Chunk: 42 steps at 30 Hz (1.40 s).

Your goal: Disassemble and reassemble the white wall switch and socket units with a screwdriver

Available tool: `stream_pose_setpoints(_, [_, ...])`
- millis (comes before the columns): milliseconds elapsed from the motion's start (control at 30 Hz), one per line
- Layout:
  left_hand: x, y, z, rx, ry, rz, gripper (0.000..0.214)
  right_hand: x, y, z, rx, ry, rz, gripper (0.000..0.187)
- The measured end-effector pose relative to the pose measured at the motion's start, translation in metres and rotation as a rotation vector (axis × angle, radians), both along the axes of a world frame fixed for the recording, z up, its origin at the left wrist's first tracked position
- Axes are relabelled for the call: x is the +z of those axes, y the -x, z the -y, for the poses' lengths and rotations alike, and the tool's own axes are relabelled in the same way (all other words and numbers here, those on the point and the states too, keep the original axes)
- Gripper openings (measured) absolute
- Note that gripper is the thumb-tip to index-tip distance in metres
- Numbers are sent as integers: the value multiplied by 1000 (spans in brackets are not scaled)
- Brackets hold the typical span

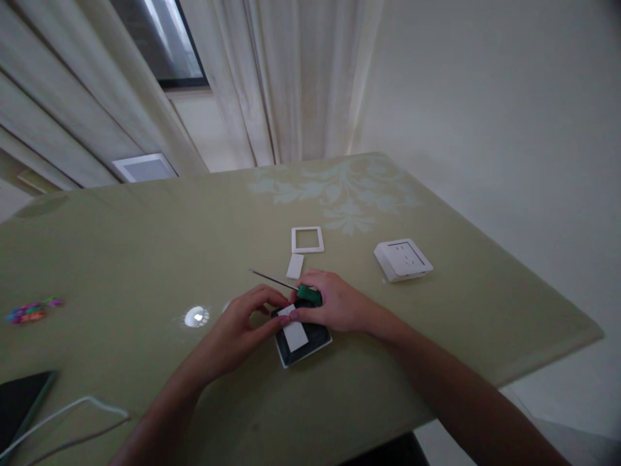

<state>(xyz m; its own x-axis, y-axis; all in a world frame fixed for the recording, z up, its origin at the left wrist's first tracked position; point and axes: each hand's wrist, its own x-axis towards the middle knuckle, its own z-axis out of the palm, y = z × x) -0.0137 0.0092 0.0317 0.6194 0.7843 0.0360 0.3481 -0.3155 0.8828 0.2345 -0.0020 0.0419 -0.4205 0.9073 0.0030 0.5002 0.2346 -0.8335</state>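
A dark switch body [314,338] with a white edge lies on the green table [145,246] near its front. A white rocker piece [295,333] sits on it. My left hand [242,330] pinches the rocker's near end with fingers closed. My right hand [334,304] presses on the switch's far side while gripping a green-handled screwdriver [308,294], whose thin metal shaft [272,279] points left and away.
A white square frame [307,239] and a small white plate [294,266] lie just beyond my hands. A white wall socket [402,259] sits to the right. Colourful small items [32,312] lie far left; a dark tablet [19,408] and white cable [72,414] lie front left.
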Motion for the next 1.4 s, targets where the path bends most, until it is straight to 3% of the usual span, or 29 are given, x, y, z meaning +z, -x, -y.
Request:
stream_pose_setpoints(1233, [0,2,0,-44,80,31,20,2,3,2,-5,-3,-34,26])
stream_pose_setpoints(1400, [1,2,4,-46,84,25,34,-2,5,2,-46,-33,-12,24])
